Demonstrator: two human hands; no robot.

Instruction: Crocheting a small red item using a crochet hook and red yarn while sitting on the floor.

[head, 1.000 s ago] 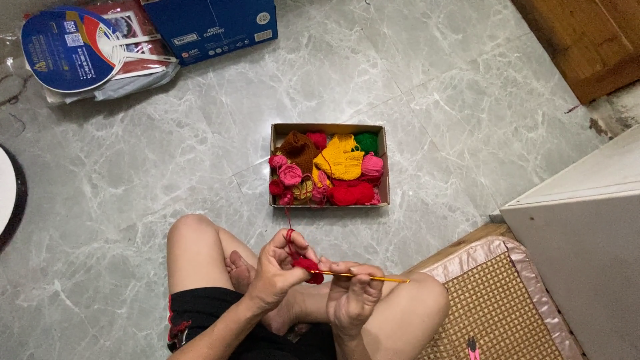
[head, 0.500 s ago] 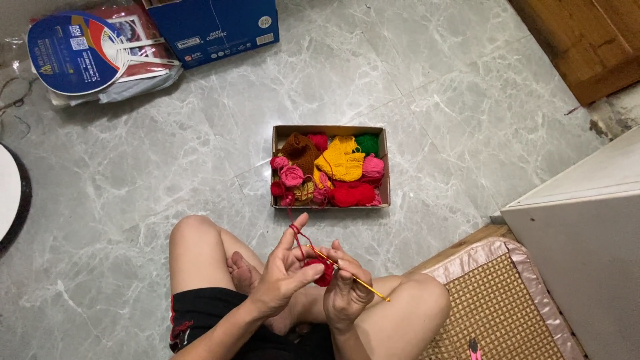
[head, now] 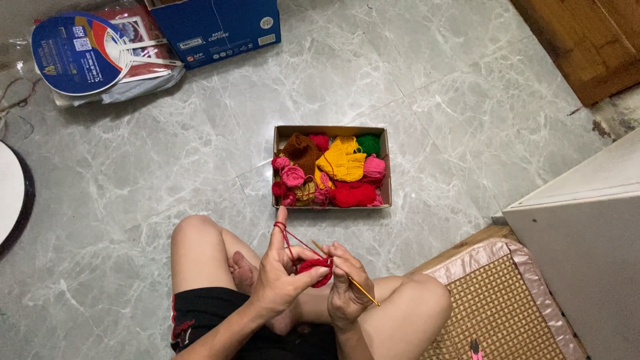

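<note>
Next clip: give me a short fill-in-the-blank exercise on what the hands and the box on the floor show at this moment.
1. The left hand has red yarn wrapped around its raised ____ finger.
2. The right hand holds a thin crochet hook whose colour is ____.
3. The small crocheted piece between the two hands is ____ in colour.
4. The cardboard box of yarn pieces stands on the ____ floor.

Missing words: index; yellow; red; marble

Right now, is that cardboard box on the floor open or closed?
Open. The cardboard box has no lid on top, and the crocheted pieces and yarn inside show plainly from above.
</note>
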